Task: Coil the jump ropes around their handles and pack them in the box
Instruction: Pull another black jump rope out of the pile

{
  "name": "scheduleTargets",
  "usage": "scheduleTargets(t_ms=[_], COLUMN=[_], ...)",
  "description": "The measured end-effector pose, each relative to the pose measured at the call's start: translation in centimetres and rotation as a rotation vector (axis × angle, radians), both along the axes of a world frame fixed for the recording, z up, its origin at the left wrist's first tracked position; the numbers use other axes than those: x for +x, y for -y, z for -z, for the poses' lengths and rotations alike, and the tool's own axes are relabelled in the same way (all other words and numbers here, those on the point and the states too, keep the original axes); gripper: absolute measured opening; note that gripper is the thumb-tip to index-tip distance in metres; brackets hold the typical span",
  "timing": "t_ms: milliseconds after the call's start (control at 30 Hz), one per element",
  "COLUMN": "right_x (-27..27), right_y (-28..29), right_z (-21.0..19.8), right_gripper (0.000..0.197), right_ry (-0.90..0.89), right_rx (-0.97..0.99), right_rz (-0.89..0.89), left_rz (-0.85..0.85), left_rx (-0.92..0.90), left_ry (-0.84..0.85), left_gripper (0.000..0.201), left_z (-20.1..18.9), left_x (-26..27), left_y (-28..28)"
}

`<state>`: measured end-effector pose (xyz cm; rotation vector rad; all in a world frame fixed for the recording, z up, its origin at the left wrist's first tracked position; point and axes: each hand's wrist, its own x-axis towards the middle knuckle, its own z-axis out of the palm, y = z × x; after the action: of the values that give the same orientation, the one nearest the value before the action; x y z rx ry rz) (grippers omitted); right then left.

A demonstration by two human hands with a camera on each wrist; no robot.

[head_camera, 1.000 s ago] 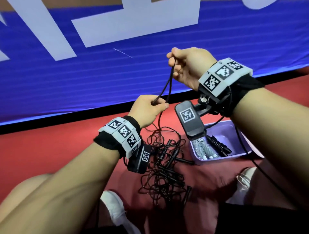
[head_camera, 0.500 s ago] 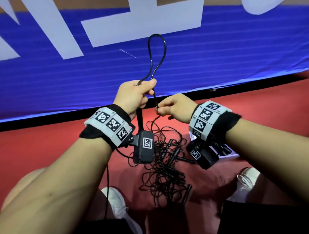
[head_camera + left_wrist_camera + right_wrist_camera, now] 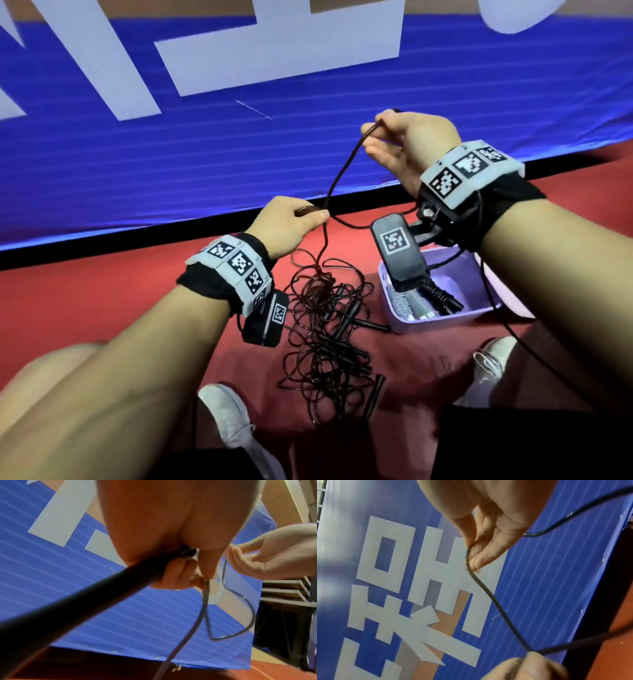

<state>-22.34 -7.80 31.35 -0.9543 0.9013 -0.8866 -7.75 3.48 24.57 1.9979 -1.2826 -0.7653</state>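
A: Where is the rope being worked on?

B: A black rope runs between both hands, above the tangle of ropes on the red floor. The right hand is raised above and to the right of the tangle and pinches the rope between thumb and fingers. From that pinch the rope slopes down to the left hand.

A: And the left hand?

B: It sits just above the tangle, lower than the right hand. Its fingers are curled around a black handle, which the left wrist view shows sticking out below the fist. The rope passes by the thumb tip, and a strand drops from there straight into the tangle.

A: What is in the tangle?

B: Many thin dark loops, with several black handles lying among them; 1 loose handle lies at its near right edge. I cannot tell how many ropes there are.

A: Where is the box?

B: The purple box stands on the floor just right of the tangle. Inside it are a black coiled rope and pale coiled ones beside it.

A: Anything else nearby?

B: A blue banner with white lettering stands behind the tangle, and 2 white shoes flank it, the left shoe and the right shoe.
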Motion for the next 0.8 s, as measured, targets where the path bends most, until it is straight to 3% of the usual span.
scheduleTargets(t_ms=[100,200,300,400,467,533,633,800], right_x=[0.1,0.8,1.5,1.9,2.2,2.4,2.5,2.3], right_y=[0.6,-0.6,-2.9,-4.7,-4.5,-4.0,-3.2,-2.2], right_z=[0.8,2.4,4.8,6.5,7.0,6.3,4.3,1.5], right_gripper=[0.024,0.013,0.025,0.012,0.022,0.025,0.026,0.025], right_ry=[-0.078,-0.375,-0.533,-0.664,-0.740,-0.685,-0.408,-0.094], right_rx=[0.003,-0.085,-0.167,-0.461,-0.587,-0.561,-0.434,-0.156], right_rz=[0.012,-0.231,-0.538,-0.691,-0.645,-0.504,-0.264,-0.132], left_rz=[-0.136,-0.249,-0.272,-0.273,-0.295,-0.287,-0.147,-0.023], left_rx=[-0.148,-0.277,-0.341,-0.398,-0.432,-0.406,-0.248,-0.033], left_ry=[-0.110,-0.313,-0.407,-0.492,-0.496,-0.441,-0.259,-0.106], left_gripper=[0.031,0.034,0.032,0.030,0.026,0.024,0.019,0.010], left_z=[-0.5,-1.5,-2.4,-3.2,-3.5,-3.3,-2.4,-0.6], left_x=[-0.1,-0.1,-0.3,-0.4,-0.1,0.2,0.0,-0.5], left_y=[0.4,0.7,0.5,0.4,0.2,0.0,-0.6,-0.9])
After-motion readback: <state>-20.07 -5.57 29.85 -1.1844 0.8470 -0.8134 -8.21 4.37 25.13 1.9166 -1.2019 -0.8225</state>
